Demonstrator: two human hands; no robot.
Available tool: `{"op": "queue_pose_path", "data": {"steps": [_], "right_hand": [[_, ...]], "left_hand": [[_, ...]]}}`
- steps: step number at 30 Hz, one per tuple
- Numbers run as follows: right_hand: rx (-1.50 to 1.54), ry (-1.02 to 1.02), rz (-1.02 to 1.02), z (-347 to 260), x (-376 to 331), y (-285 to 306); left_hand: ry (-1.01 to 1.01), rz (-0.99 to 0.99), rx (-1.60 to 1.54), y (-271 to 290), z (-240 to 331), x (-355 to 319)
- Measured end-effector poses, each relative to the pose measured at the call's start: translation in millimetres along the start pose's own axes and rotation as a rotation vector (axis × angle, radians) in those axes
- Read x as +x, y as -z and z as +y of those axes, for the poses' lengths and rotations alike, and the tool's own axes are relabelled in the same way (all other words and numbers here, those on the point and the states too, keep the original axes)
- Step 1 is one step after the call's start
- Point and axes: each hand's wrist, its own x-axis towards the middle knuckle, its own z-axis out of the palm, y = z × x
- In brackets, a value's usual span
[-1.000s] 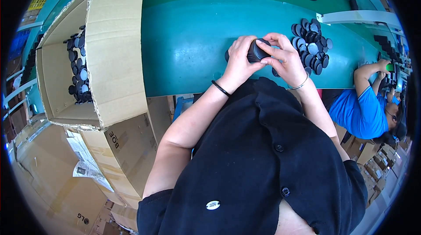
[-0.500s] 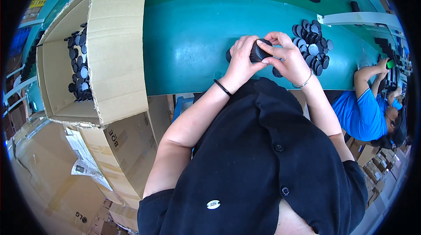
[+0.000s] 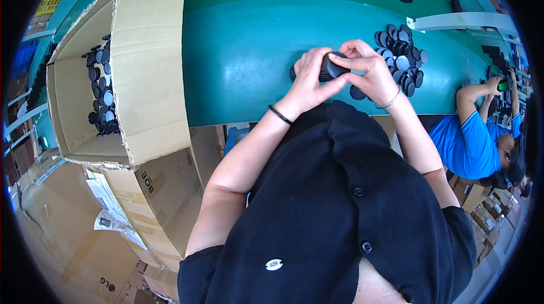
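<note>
1. While both hands meet in the upper middle of the frame, they hold one small black round part [image 3: 331, 67] just above the green table [image 3: 238, 66].
2. The left hand [image 3: 310, 77] is curled around the left side of this part, with the thumb lying under it.
3. The right hand [image 3: 371, 74] pinches the right side of it with the fingertips [image 3: 340, 64]; a thin bracelet [image 3: 389, 101] sits on that wrist.
4. I judge the part to be light and stiff, probably hard plastic with a smooth face, so it may slip a little; the rim looks like the safest place to grip, between thumb and fingers.
5. Just right of the hands lies a pile of black discs [image 3: 402, 54], touching one another on the table.
6. At the upper left of the frame, an open cardboard box [image 3: 141, 66] holds more such discs [image 3: 101, 91] along its inner wall.
7. At the right edge, another person in a blue shirt [image 3: 467, 145] works at the same table, well apart.
</note>
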Motion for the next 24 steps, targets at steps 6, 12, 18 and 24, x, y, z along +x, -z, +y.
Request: {"op": "queue_pose_path", "data": {"steps": [6, 12, 18, 24], "right_hand": [[0.481, 0.029, 0.012, 28.8, 2.8, -9.8], [0.756, -0.537, -0.25, 10.3, 10.3, -9.6], [0.813, -0.49, -0.074, 7.9, 8.6, -19.2], [0.775, -0.615, -0.168, 15.5, 8.0, -13.7]], "left_hand": [[0.189, -0.117, -0.286, 8.2, -8.8, -1.8], [0.107, -0.145, -0.157, 15.0, -9.0, -3.6], [0.079, -0.228, -0.137, 21.0, -10.6, -3.6], [0.121, -0.269, -0.203, 24.0, -9.2, 3.1]]}}
